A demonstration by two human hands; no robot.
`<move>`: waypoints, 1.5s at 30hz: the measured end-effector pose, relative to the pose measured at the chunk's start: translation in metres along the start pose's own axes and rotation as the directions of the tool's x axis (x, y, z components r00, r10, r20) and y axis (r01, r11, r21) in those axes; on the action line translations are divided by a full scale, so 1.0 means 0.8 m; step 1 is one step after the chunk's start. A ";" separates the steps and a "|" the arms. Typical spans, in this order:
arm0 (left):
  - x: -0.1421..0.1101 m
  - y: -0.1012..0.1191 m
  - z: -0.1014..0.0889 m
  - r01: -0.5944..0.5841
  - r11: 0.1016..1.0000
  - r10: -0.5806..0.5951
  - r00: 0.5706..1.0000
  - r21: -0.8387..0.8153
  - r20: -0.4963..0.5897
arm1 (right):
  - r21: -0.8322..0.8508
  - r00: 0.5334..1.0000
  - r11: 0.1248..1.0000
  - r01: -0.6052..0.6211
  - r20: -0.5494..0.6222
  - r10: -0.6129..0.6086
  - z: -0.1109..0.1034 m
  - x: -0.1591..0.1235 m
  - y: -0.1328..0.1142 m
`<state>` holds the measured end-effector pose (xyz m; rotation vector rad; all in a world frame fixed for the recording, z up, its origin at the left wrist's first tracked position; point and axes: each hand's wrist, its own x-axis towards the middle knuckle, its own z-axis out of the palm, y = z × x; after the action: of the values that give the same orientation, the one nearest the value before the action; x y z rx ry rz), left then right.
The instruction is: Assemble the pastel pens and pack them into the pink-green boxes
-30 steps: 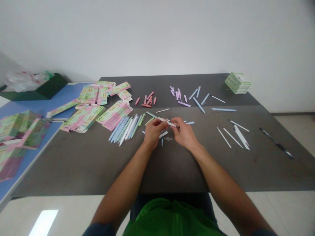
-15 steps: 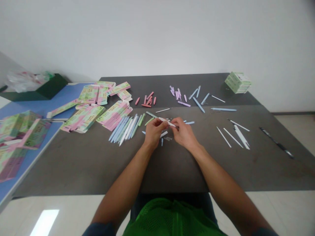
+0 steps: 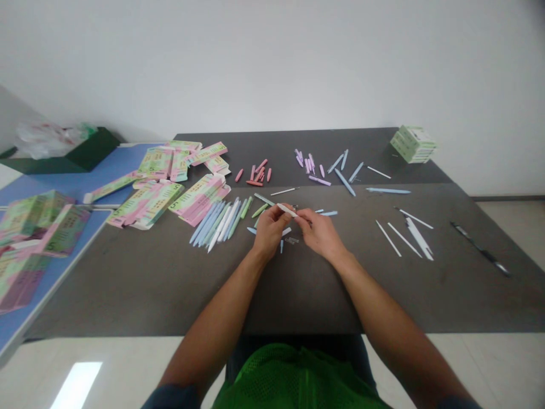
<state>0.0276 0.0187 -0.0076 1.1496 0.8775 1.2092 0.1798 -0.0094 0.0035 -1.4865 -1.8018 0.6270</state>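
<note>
Between my two hands is a white pen barrel (image 3: 287, 210), tilted down to the right. My left hand (image 3: 271, 227) is closed on its left part, thumb and fingers pinching it. The fingertips of my right hand (image 3: 318, 227) pinch its right end. Under and around my hands lie small pen parts, among them clear pieces (image 3: 292, 241) and a light blue piece (image 3: 281, 246). Left of my hands a row of pens (image 3: 219, 222) in blue, white and green lies side by side. A thin refill (image 3: 285, 191) rests just beyond my hands.
Pink-green cartons (image 3: 200, 196) lie at the left. Red barrels (image 3: 259, 173), purple barrels (image 3: 309, 162) and blue barrels (image 3: 344, 182) sit farther back. To the right are white refills (image 3: 388, 238), a black pen (image 3: 479, 248) and a green box (image 3: 413, 144). A dark green bin (image 3: 91, 150) stands far left.
The white barrel and my right fingertips have shifted slightly left, and the dark tip that showed at its right end is no longer visible. Both hands keep their hold.
</note>
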 end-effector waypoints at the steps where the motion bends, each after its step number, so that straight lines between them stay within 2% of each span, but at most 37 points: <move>1: 0.000 0.000 0.000 0.001 1.000 -0.001 1.000 0.009 -0.008 | -0.023 1.000 0.999 0.024 0.018 -0.024 -0.001 0.001 -0.001; 5: 0.001 -0.004 0.001 0.028 0.999 -0.028 1.000 0.017 -0.013 | -0.067 0.996 0.994 0.092 0.007 -0.091 -0.002 0.002 -0.005; 9: 0.002 -0.008 -0.001 0.046 0.999 -0.046 0.999 -0.029 -0.004 | -0.016 0.993 0.999 -0.039 -0.110 0.037 -0.001 0.001 -0.005; 11: 0.001 -0.010 -0.003 0.046 0.998 -0.047 0.999 -0.043 -0.021 | 0.006 0.990 0.997 -0.070 -0.126 0.071 -0.001 0.001 -0.002; 19: 0.000 -0.005 -0.003 0.049 0.999 -0.049 0.999 -0.016 -0.020 | -0.083 1.000 0.997 0.006 0.005 -0.006 -0.003 0.004 -0.004; 27: 0.001 -0.006 -0.003 0.052 0.997 -0.053 0.998 -0.052 -0.018 | -0.019 0.993 0.995 -0.094 -0.074 0.092 0.000 0.001 -0.004; 34: 0.004 -0.006 -0.004 0.038 0.996 -0.042 0.997 -0.079 -0.058 | -0.073 0.997 0.995 0.072 0.018 -0.071 0.002 0.003 -0.002; 39: 0.005 -0.007 -0.004 0.046 0.992 -0.059 0.992 -0.115 -0.111 | 0.021 0.995 0.999 -0.029 -0.095 0.031 0.002 0.000 -0.005; 45: 0.005 -0.004 -0.003 0.053 0.987 -0.069 0.992 -0.150 -0.104 | -0.030 0.999 0.999 -0.030 -0.019 0.029 -0.002 0.000 -0.007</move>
<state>0.0268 0.0230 -0.0113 0.9391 0.8834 1.2742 0.1776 -0.0105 0.0088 -1.5363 -1.7853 0.6009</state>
